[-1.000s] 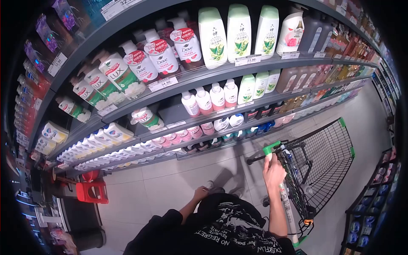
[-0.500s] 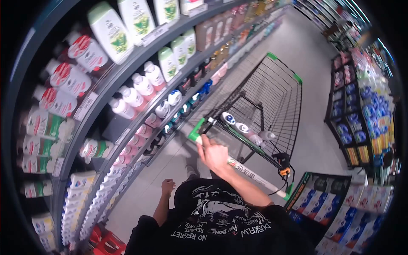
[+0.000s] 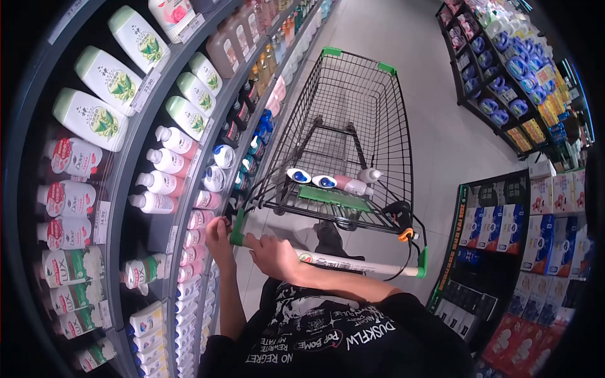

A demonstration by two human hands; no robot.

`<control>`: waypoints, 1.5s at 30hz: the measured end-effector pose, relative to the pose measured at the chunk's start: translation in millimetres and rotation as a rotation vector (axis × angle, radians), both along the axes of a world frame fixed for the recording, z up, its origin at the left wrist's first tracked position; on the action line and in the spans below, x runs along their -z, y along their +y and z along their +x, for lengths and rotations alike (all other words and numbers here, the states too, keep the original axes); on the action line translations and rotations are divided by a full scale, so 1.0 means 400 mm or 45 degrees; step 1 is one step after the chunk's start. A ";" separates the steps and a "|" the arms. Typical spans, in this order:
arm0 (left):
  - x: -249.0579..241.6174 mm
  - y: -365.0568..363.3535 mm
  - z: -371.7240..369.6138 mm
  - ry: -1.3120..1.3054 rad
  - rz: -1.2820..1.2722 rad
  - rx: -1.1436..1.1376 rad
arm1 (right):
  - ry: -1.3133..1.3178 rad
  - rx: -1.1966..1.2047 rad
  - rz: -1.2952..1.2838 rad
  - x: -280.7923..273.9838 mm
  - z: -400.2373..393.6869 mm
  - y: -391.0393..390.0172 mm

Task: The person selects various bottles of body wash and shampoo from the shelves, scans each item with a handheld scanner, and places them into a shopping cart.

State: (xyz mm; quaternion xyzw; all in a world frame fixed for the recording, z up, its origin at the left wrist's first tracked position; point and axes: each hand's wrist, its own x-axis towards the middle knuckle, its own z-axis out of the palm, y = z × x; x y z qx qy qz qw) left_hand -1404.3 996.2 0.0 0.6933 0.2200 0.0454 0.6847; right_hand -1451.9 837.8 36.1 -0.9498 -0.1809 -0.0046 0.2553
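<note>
While the left hand (image 3: pixel 218 238) is held near the shelf (image 3: pixel 115 252) (its grip cannot be told), the handle (image 3: pixel 378 267) is grasped by the right hand (image 3: pixel 274 255); steering seems in hand, and shelf clearance would be needed for any push. Bottles (image 3: pixel 350 184) are carried in the cart (image 3: pixel 333 197).

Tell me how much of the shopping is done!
Done: bottles lie in the cart, near its handle. In hand: the right hand holds the handle; the left hand is beside its green end. To go: most of the cart is bare, but I can't tell what else is wanted.
</note>
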 end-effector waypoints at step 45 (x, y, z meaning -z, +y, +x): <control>-0.166 -0.225 0.139 0.433 1.514 0.801 | 1.282 0.319 -0.816 0.424 0.627 -0.961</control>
